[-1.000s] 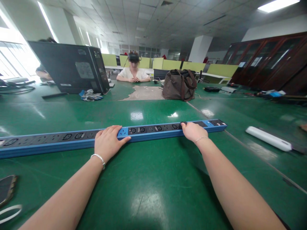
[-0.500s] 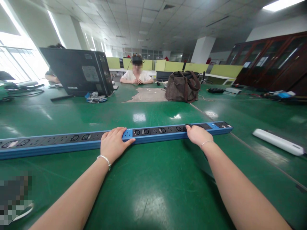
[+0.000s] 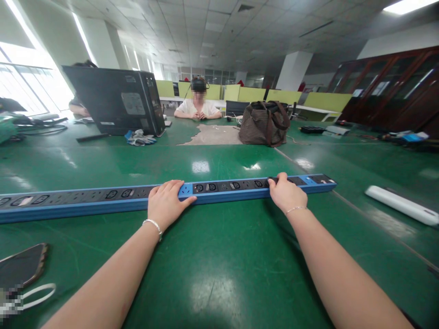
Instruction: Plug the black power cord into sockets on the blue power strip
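Note:
A long blue power strip (image 3: pixel 219 198) with black socket panels lies across the green table. My left hand (image 3: pixel 166 201) grips it around the middle, fingers over the top and thumb along the near side, beside a blue socket section. Toward the strip's right end, my right hand (image 3: pixel 288 194) is closed on a black plug (image 3: pixel 272 181) at the sockets. The plug's lower part is hidden, so I cannot tell how deep it sits. A dark cable (image 3: pixel 291 228) hangs below my right wrist.
A phone (image 3: pixel 25 265) and white loop lie near left. On the right is a white bar-shaped device (image 3: pixel 401 205). Farther back stand a black computer case (image 3: pixel 113 100), gloves (image 3: pixel 140 138) and a brown bag (image 3: pixel 264 123). A person (image 3: pixel 198 107) sits opposite.
The view has shifted slightly, bringing more of the phone into sight. One finger of my right hand now stands higher above the plug. My left hand keeps its place on the strip.

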